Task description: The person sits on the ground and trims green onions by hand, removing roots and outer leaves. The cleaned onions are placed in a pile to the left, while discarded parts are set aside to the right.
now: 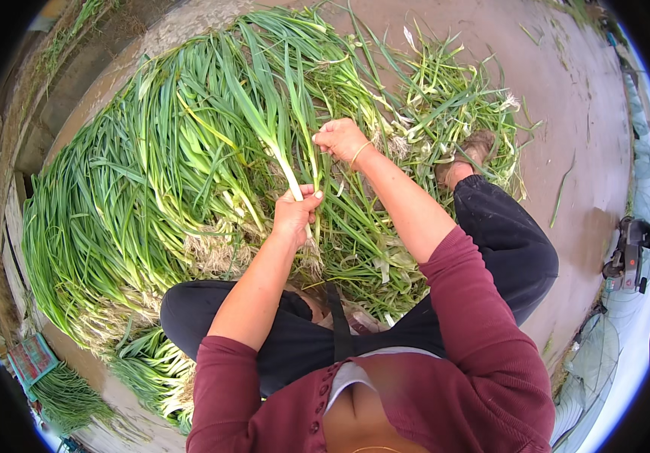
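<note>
My left hand (296,210) is closed around the white stem of a leafy green allium stalk (288,172), whose leaves point away from me and whose roots hang below the fist. A thinner green stalk runs beside it, through or behind the thumb. My right hand (341,140), a yellow bangle at its wrist, has thumb and fingers pinched at that thinner stalk's upper part; whether they grip it I cannot tell. To the left spreads a large heap of long green allium plants (149,141) with pale roots (217,252). Stripped leaves (370,226) lie under and beside my right forearm.
A pile of loose leaves and peelings (449,96) surrounds my muddy foot. At lower left are a smaller bundle of plants (155,368), a red and green plastic crate (33,362) and more greens. Wet ground (557,113) reaches right toward a dark vehicle (628,255) and netting.
</note>
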Motion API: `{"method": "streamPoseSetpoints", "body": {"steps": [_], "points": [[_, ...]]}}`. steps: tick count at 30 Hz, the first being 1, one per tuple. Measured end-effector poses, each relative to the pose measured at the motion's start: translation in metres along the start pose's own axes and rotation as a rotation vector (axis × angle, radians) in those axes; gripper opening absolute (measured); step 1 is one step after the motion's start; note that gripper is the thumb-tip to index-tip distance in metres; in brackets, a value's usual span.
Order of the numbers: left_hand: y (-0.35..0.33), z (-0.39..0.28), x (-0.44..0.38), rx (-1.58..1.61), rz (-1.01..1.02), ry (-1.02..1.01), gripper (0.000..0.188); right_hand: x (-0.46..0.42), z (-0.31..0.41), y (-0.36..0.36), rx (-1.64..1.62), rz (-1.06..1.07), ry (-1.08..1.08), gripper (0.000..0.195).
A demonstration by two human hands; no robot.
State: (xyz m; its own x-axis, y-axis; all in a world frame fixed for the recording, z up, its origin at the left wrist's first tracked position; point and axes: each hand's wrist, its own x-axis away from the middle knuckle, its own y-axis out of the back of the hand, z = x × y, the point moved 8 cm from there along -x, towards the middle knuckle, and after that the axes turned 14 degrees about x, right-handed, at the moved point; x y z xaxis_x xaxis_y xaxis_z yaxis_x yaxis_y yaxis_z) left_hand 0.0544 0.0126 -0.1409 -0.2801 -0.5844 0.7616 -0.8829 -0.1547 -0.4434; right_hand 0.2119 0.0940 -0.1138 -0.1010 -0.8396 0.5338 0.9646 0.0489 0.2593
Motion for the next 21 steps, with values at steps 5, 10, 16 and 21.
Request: {"method": "streamPoseSetpoints", "body": {"steps": [5,10,16,21], "points": [[-0.001,0.002,-0.002,0.026,0.029,0.028,0.017,0.011,0.0,0.001,-0.154,0.002,-0.009,0.013],[-0.007,-0.001,-0.001,0.057,0.042,0.043,0.017,0.033,-0.002,0.005,-0.273,0.037,0.0,0.011],[-0.008,-0.002,0.0,0.001,0.068,0.026,0.02,0.051,-0.012,0.003,-0.665,0.094,-0.04,0.007],[-0.005,-0.001,0.0,-0.069,0.053,-0.017,0.022,0.028,-0.023,0.017,-0.975,0.01,-0.082,0.007]]}}
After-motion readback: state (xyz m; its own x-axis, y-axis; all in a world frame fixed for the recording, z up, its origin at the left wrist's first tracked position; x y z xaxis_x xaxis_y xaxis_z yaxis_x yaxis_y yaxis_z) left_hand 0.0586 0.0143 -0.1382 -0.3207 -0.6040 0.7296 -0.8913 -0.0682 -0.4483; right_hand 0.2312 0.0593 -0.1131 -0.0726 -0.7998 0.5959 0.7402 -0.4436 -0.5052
